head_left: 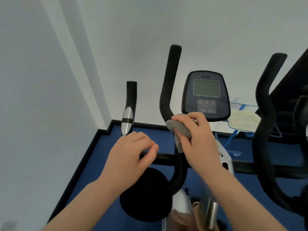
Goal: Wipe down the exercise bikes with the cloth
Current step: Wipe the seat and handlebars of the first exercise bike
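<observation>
A: Biggest thing first: we're standing over the exercise bike (pixel 179 165), its black frame filling the middle of our view against the white wall (pixel 50 80), blue floor (pixel 158 135) underneath.

B: It reads as heavy and rigid to us. It shouldn't shift under a wipe, so we can lean on it.

A: Next down, the handlebar (pixel 168 90) curving up left of the console (pixel 206 95). Its covering looks like matte padding, so we'd expect some drag on the cloth, not a slide.

B: And our hands?

A: Our right hand (pixel 198 139) has its fingers curled around the cloth (pixel 179 129), pressing it to the bend of that bar just below the console. Our left hand (pixel 131 155) lies on the lower crossbar (pixel 164 159); the fingers are bent over it, but whether they truly clasp it we cannot tell.

B: The cloth is smallest: grey, fuzzy, limp, one end hanging below our fingers.

A: Soft and light, we judge. Best bunched in the palm and wrapped around the tube, so it follows the curve.
</observation>
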Tool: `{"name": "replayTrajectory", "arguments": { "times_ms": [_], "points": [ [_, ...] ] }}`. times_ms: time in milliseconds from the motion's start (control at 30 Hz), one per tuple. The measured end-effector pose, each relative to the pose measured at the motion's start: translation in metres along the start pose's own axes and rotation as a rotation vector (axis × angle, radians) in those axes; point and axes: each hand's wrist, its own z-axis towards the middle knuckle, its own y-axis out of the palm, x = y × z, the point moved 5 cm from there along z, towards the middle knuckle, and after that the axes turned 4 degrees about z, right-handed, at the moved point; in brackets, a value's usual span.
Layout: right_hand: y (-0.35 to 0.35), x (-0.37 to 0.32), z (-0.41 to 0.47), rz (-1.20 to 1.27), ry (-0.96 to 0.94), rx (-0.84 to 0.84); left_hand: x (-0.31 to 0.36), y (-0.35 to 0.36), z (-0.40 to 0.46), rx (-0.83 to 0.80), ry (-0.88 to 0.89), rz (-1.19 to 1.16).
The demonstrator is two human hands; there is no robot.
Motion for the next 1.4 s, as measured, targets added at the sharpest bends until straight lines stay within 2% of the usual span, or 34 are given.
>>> {"name": "replayTrajectory", "arguments": {
  "times_ms": [100, 167, 267, 367, 533, 667, 800, 900, 1033, 1167, 1300, 1400],
  "points": [
    [0.010, -0.006, -0.012, -0.036, 0.021, 0.055, -0.020, -0.002, 0.021, -0.007, -0.036, -0.042],
    [0.015, -0.009, -0.022, -0.070, -0.017, 0.028, -0.031, -0.005, 0.037, -0.035, 0.021, -0.029],
    [0.012, -0.006, 0.017, 0.008, 0.006, 0.064, -0.044, -0.015, 0.079, 0.023, 0.129, 0.046],
    [0.020, -0.016, 0.053, 0.036, -0.001, 0.111, -0.057, -0.019, 0.122, 0.067, 0.146, 0.115],
    [0.033, -0.007, 0.062, 0.015, -0.007, 0.067, -0.079, 0.000, 0.153, 0.014, 0.159, 0.193],
    [0.029, -0.009, 0.108, 0.003, -0.008, 0.130, -0.089, 0.002, 0.171, -0.035, 0.015, 0.155],
    [0.041, -0.007, 0.097, -0.042, -0.071, -0.010, -0.095, 0.003, 0.183, -0.086, -0.054, 0.099],
    [0.031, -0.008, 0.102, -0.019, -0.120, -0.182, -0.097, 0.005, 0.184, -0.020, -0.083, 0.092],
    [0.033, -0.021, 0.106, -0.176, -0.150, -0.145, -0.103, 0.006, 0.180, 0.049, -0.103, 0.100],
    [0.047, -0.028, 0.089, -0.373, -0.271, -0.399, -0.101, 0.007, 0.173, 0.100, -0.085, 0.058],
    [0.047, -0.032, 0.113, -0.408, -0.206, -0.310, -0.098, 0.005, 0.172, 0.168, -0.061, 0.062],
    [0.048, -0.026, 0.086, -0.353, -0.240, -0.348, -0.097, 0.005, 0.169, 0.215, -0.053, 0.031]
  ]
}}
